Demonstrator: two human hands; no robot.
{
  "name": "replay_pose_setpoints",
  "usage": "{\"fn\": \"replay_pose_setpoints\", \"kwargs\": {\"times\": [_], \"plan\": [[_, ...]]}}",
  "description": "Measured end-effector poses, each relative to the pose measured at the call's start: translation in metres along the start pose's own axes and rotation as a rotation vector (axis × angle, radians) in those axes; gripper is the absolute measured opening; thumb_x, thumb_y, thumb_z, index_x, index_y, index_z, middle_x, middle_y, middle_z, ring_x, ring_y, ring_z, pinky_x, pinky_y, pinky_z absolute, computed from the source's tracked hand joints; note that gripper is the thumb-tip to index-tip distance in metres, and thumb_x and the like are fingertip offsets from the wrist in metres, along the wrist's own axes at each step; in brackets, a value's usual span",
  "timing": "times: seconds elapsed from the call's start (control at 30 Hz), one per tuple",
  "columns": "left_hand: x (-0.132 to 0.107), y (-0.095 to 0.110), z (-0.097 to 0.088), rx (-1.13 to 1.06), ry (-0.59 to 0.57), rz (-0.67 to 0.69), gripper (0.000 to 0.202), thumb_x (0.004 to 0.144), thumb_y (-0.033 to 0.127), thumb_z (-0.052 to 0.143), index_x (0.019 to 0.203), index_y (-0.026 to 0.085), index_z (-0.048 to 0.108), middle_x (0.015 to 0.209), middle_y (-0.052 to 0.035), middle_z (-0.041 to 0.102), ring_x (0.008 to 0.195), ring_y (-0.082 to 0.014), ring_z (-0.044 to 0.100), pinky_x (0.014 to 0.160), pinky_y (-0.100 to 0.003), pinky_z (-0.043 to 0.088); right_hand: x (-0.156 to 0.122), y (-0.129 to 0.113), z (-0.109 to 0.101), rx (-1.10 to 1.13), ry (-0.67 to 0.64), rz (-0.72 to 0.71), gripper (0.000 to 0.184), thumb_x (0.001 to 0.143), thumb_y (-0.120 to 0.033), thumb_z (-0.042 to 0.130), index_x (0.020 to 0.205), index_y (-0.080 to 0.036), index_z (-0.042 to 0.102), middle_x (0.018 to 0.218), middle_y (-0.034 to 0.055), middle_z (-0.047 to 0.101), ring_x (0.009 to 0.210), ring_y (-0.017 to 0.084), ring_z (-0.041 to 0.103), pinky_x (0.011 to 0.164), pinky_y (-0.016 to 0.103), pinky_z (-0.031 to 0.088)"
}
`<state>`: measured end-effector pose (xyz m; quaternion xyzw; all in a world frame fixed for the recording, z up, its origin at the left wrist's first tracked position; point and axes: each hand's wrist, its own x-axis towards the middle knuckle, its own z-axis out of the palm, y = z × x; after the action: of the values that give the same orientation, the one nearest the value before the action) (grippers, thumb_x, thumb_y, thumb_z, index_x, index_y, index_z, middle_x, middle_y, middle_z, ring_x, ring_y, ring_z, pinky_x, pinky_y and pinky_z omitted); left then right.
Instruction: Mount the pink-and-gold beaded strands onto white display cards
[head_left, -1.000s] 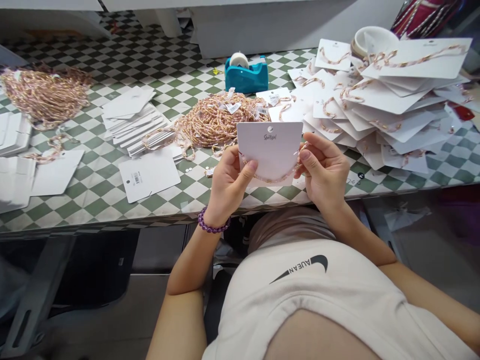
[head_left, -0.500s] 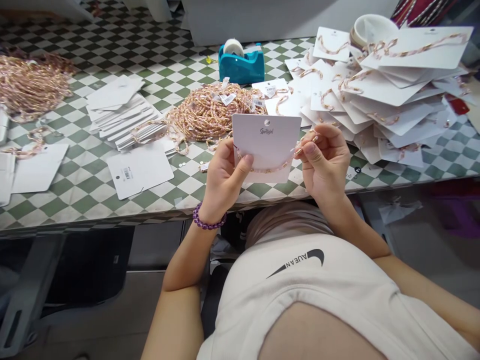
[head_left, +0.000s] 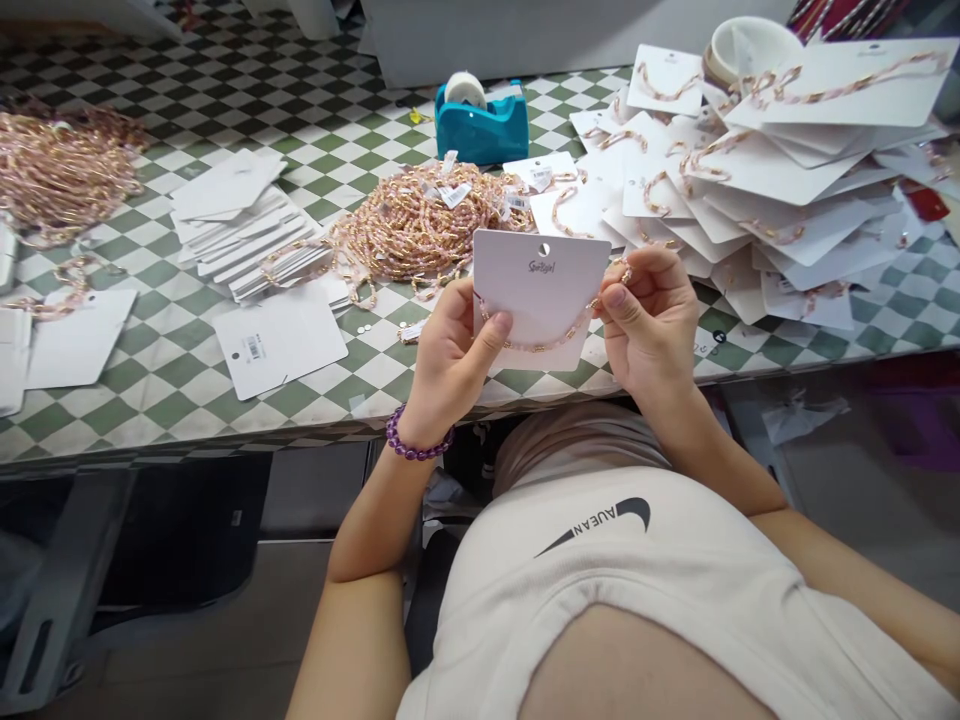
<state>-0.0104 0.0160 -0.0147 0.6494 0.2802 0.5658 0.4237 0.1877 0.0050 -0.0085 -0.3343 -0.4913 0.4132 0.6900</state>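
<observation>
I hold a white display card (head_left: 541, 285) upright over the near edge of the checked table (head_left: 187, 400). A pink and gold beaded bracelet (head_left: 536, 343) hangs in a curve across the card's front. My left hand (head_left: 450, 362) grips the card's left edge, thumb pressed on the bracelet's end. My right hand (head_left: 651, 325) pinches the card's right edge and the bracelet's other end between thumb and fingers. A purple bead band sits on my left wrist.
A heap of loose bracelets (head_left: 420, 222) lies just behind the card, another heap (head_left: 64, 170) at far left. Blank cards (head_left: 232, 225) are stacked left of centre. Finished cards (head_left: 772, 180) pile up at right. A teal tape dispenser (head_left: 481, 122) stands behind.
Both hands and the card have stayed nearly in place; the card tilted slightly. My head view shifted a little downward and leftward over the second.
</observation>
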Motion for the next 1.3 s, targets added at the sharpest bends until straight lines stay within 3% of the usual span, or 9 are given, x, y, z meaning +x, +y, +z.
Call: {"fn": "replay_pose_setpoints", "kwargs": {"times": [0.17,0.37,0.5,0.8,1.13,1.3], "plan": [[0.0,0.002,0.001,-0.042,-0.027,0.003,0.023,0.096,0.034,0.064,0.118,0.027,0.064,0.111,-0.0035,0.067,0.104,-0.0169,0.067,0.089,-0.028,0.059,0.002,0.003,-0.005,0.047,-0.019,0.126,0.037,0.073,-0.041,0.088,0.098,-0.029,0.063,0.084,-0.0041,0.063,0.078,0.009,0.064,0.071,0.021,0.059],[-0.001,0.0,0.0,-0.055,-0.037,-0.014,0.025,0.097,0.033,0.063,0.121,0.026,0.062,0.115,-0.0045,0.067,0.107,-0.0178,0.067,0.09,-0.028,0.06,0.006,0.003,-0.012,0.237,-0.089,0.403,0.043,0.069,-0.039,0.089,0.102,-0.028,0.065,0.089,-0.0068,0.067,0.075,0.006,0.066,0.068,0.016,0.06],[-0.001,0.0,0.0,-0.054,-0.037,-0.018,0.026,0.097,0.034,0.063,0.121,0.026,0.062,0.114,-0.004,0.067,0.106,-0.0169,0.067,0.09,-0.027,0.06,0.008,-0.001,-0.013,0.259,-0.115,0.496,0.044,0.068,-0.039,0.089,0.102,-0.028,0.065,0.092,-0.0074,0.07,0.074,0.005,0.068,0.066,0.015,0.061],[-0.001,0.004,0.003,-0.02,-0.009,-0.045,0.03,0.093,0.046,0.065,0.116,0.026,0.062,0.111,-0.006,0.067,0.104,-0.0216,0.068,0.089,-0.036,0.061,0.008,0.002,-0.015,0.171,-0.102,0.443,0.05,0.062,-0.048,0.091,0.102,-0.028,0.067,0.09,-0.0053,0.071,0.072,0.008,0.068,0.064,0.021,0.062],[-0.003,0.003,0.004,-0.028,-0.02,-0.036,0.028,0.096,0.042,0.063,0.118,0.026,0.059,0.111,-0.0061,0.068,0.102,-0.0193,0.068,0.085,-0.031,0.06,0.007,0.002,-0.015,0.089,-0.164,0.428,0.052,0.07,-0.053,0.085,0.11,-0.028,0.064,0.103,-0.0014,0.071,0.084,0.013,0.071,0.068,0.026,0.062],[-0.003,0.002,0.005,-0.003,0.0,-0.035,0.027,0.095,0.043,0.064,0.115,0.026,0.057,0.099,-0.004,0.066,0.089,-0.0158,0.068,0.076,-0.026,0.057,0.002,-0.001,-0.005,0.052,-0.122,0.397,0.048,0.071,-0.056,0.084,0.102,-0.026,0.063,0.092,-0.0022,0.07,0.075,0.012,0.069,0.06,0.024,0.06]]}}
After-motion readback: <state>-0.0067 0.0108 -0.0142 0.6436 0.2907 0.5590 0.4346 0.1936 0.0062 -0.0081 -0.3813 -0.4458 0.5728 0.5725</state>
